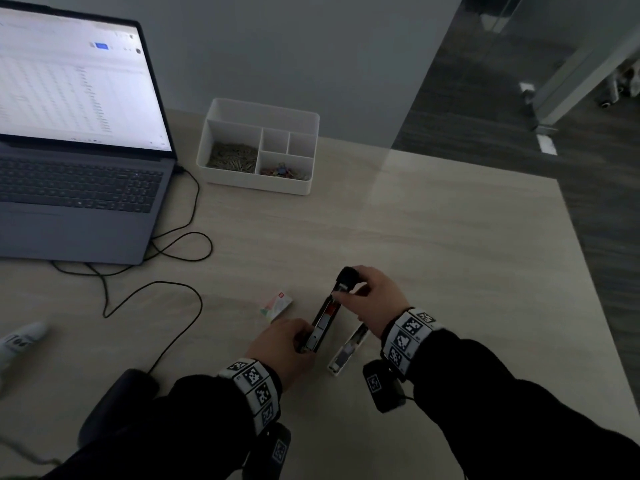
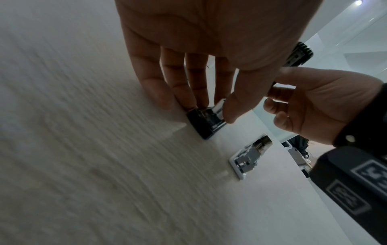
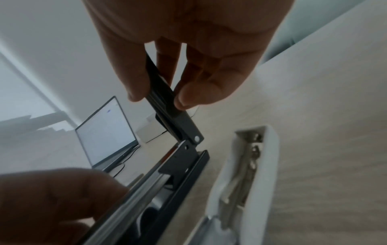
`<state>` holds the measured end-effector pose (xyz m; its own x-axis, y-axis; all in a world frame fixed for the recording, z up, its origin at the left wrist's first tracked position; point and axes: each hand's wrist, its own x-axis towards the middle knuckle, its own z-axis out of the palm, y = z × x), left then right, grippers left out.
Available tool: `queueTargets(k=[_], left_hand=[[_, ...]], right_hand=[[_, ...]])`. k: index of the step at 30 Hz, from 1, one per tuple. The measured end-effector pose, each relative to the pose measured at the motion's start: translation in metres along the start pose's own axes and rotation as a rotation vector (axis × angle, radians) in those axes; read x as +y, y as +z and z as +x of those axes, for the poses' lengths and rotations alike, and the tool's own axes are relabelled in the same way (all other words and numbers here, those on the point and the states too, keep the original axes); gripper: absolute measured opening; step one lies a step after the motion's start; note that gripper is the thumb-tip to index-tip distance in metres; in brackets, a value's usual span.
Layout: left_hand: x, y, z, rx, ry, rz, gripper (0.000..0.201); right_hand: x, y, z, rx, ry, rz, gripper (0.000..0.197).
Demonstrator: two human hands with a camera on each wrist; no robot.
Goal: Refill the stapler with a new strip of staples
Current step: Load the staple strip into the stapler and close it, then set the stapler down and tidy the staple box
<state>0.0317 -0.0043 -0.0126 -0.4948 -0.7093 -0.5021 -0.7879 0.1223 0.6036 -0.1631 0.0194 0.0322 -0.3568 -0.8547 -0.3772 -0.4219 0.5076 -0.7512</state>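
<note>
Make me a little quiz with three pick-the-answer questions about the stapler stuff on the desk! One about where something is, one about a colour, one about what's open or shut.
1. Where is the small staple box?
A. left of the black stapler
B. inside the white organizer
C. on the laptop

2. What colour is the second stapler, lying untouched by the right wrist?
A. red
B. white
C. green

3. How is the black stapler?
A. closed flat
B. swung open at its hinge
C. in two separate pieces

Answers:
1 A, the head view shows it on the desk just beyond the left hand.
2 B, its shell is white.
3 B, the right hand holds the top arm up while the tray lies flat.
</note>
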Motion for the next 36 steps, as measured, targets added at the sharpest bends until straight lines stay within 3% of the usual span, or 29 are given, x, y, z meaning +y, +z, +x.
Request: queueTargets(k=[7, 14, 18, 20, 24, 28, 31, 36], left_hand=[[0.001, -0.001, -0.003, -0.001, 0.002, -0.001, 0.04], [0.002, -0.006, -0.016, -0.056, 0.057, -0.03, 0.034], [0.001, -0.007, -0.026, -0.075, 0.065, -0.153, 0.047], [0.003, -0.008, -0.027, -0.07, 0.074, -0.177, 0.042], [0.009, -0.009, -0.022, -0.055, 0.06, -0.124, 0.032], [0.011, -0.005, -0.016, -0.064, 0.033, -0.087, 0.035], [0.014, -0.001, -0.012, -0.029, 0.009, -0.075, 0.04], [0.018, 0.001, -0.005, 0.008, 0.001, -0.054, 0.042]], right_hand=[[0.007, 0.014, -0.018, -0.059, -0.272, -0.176, 0.036], [0.003, 0.031, -0.028, -0.263, -0.267, -0.543, 0.044], [0.005, 0.031, -0.029, -0.329, -0.252, -0.621, 0.043], [0.006, 0.03, -0.033, -0.325, -0.252, -0.614, 0.042], [0.016, 0.018, -0.036, -0.158, -0.161, -0.481, 0.036], [0.047, -0.001, -0.034, 0.114, 0.069, -0.287, 0.027], [0.072, -0.004, -0.031, 0.099, 0.228, -0.201, 0.029], [0.085, 0.006, -0.031, 0.073, 0.27, -0.131, 0.028]])
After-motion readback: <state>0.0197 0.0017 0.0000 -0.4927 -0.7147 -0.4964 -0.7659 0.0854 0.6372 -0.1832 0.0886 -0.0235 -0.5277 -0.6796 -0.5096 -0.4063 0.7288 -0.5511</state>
